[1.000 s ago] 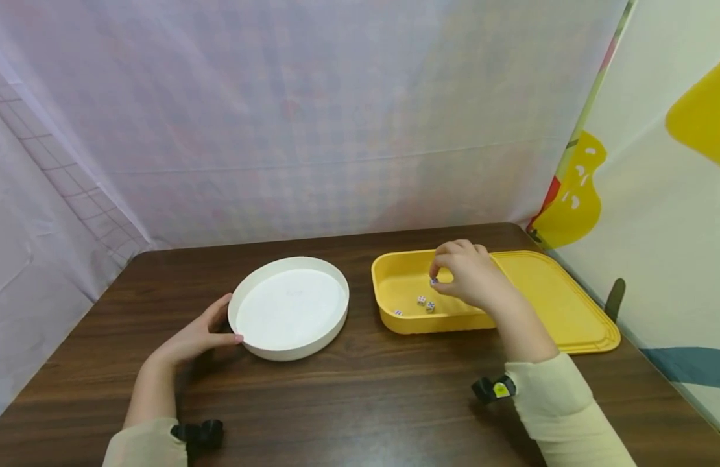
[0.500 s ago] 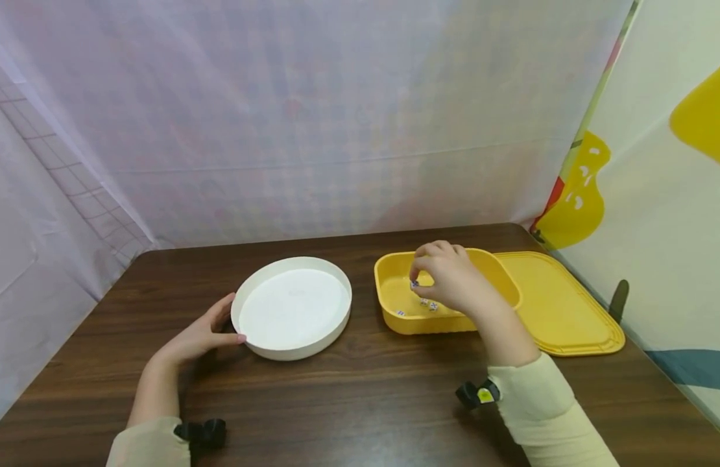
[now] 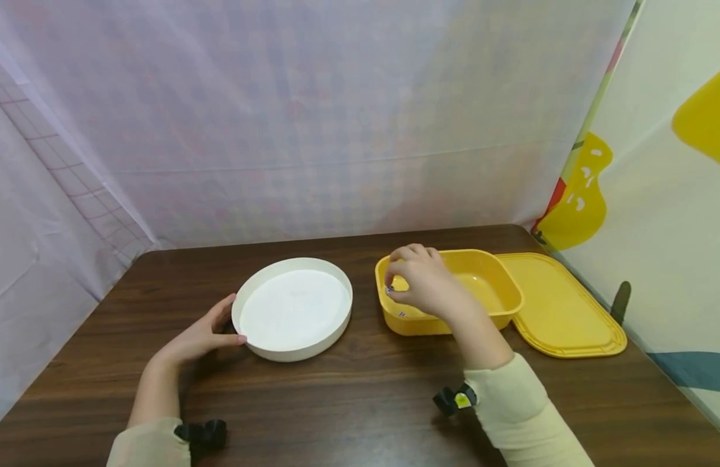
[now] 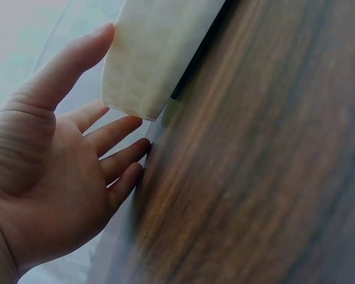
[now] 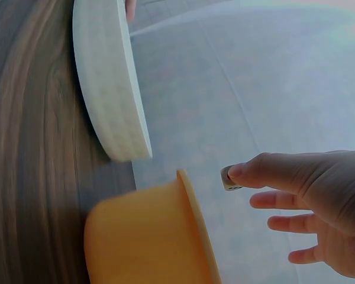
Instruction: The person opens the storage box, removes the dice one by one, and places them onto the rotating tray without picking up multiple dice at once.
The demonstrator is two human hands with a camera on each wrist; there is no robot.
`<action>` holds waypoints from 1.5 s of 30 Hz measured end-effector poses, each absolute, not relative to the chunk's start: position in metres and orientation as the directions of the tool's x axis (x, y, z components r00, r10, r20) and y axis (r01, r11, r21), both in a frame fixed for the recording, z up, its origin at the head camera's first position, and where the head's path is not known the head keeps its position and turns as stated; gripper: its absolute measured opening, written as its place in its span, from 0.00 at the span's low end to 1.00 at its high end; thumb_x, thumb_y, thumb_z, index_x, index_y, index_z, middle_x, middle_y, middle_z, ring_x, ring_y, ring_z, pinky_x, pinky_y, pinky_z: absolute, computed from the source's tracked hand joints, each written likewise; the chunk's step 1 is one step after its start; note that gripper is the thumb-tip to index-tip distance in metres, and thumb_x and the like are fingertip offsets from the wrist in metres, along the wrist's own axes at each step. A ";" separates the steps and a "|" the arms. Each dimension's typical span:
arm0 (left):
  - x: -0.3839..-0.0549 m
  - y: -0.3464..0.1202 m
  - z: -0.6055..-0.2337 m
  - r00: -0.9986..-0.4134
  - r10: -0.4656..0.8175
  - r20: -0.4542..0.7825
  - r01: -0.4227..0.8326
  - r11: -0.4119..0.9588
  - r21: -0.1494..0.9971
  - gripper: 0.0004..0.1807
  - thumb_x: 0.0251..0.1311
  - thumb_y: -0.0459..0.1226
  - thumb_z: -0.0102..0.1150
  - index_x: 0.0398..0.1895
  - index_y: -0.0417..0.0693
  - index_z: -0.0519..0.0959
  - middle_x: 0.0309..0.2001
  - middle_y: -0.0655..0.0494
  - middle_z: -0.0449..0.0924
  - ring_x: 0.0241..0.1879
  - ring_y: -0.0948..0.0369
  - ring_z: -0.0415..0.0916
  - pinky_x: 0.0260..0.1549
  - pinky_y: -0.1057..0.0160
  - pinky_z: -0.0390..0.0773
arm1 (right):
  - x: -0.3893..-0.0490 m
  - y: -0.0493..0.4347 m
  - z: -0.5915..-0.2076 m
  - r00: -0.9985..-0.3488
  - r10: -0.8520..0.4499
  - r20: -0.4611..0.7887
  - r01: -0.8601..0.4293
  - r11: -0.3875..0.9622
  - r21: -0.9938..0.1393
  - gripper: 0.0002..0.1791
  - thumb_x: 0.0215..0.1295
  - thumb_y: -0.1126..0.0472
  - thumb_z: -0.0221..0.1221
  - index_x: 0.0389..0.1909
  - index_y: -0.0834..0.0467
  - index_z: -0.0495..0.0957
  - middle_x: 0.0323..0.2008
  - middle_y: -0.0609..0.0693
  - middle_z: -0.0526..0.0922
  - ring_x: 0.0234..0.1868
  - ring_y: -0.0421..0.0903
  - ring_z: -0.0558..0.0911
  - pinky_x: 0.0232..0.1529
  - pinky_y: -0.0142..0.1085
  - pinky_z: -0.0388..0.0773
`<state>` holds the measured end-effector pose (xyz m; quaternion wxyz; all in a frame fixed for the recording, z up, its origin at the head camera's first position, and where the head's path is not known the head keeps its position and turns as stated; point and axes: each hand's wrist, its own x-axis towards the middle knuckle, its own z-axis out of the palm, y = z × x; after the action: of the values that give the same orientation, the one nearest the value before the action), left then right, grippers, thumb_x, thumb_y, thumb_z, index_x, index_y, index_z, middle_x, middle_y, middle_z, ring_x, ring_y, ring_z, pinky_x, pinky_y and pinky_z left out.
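Note:
My right hand (image 3: 421,275) pinches a small white die (image 5: 231,177) between thumb and fingertips. It hovers over the left end of the yellow box (image 3: 494,285), higher than the rim in the right wrist view. One more die (image 3: 402,314) lies inside the box by the near wall; the hand covers part of the interior. A round white tray (image 3: 292,308) with a low wall stands left of the box. My left hand (image 3: 199,334) rests at the tray's left side, thumb and fingers spread along its wall, fingers nearly straight in the left wrist view.
A flat yellow lid (image 3: 561,305) lies right of the box, close against it. All of this stands on a dark wooden table (image 3: 336,408). Pale cloth (image 3: 307,130) hangs behind the table, and a printed sheet (image 3: 675,259) hangs along the right.
My right hand has moved left across the box with the pinched die, baring the box's right part and covering dice that showed before. The left hand and tray stay in place.

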<state>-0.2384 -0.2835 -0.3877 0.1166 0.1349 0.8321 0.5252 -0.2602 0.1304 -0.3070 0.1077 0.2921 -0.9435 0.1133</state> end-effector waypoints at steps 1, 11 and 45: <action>-0.238 -0.284 -0.388 -0.936 0.347 -0.052 0.103 0.412 0.905 0.57 0.54 0.36 0.68 0.75 0.37 0.36 0.73 0.31 0.35 0.71 0.37 0.33 0.63 0.36 0.41 | -0.260 0.128 -0.307 -0.805 -0.529 0.269 -0.578 0.802 -0.152 0.03 0.59 0.55 0.66 0.30 0.46 0.81 0.54 0.52 0.75 0.60 0.57 0.65 0.60 0.57 0.54; -0.238 -0.283 -0.388 -0.937 0.344 -0.059 0.095 0.414 0.905 0.56 0.54 0.36 0.68 0.75 0.37 0.36 0.73 0.30 0.36 0.71 0.37 0.34 0.63 0.36 0.41 | -0.262 0.108 -0.311 -0.792 -0.554 0.254 -0.597 0.790 -0.139 0.04 0.59 0.52 0.67 0.29 0.44 0.80 0.54 0.51 0.74 0.60 0.56 0.65 0.59 0.57 0.55; -0.239 -0.283 -0.385 -0.935 0.342 -0.098 0.063 0.429 0.901 0.57 0.54 0.38 0.68 0.75 0.42 0.36 0.73 0.30 0.36 0.71 0.37 0.34 0.61 0.34 0.44 | -0.273 0.035 -0.336 -0.727 -0.645 0.234 -0.675 0.735 -0.071 0.04 0.57 0.52 0.67 0.30 0.44 0.80 0.51 0.50 0.75 0.57 0.53 0.68 0.57 0.51 0.59</action>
<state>-0.2386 -0.2834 -0.3851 0.1340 0.1211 0.8347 0.5203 -0.2726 0.0347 -0.3359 0.0975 0.3563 -0.9262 0.0757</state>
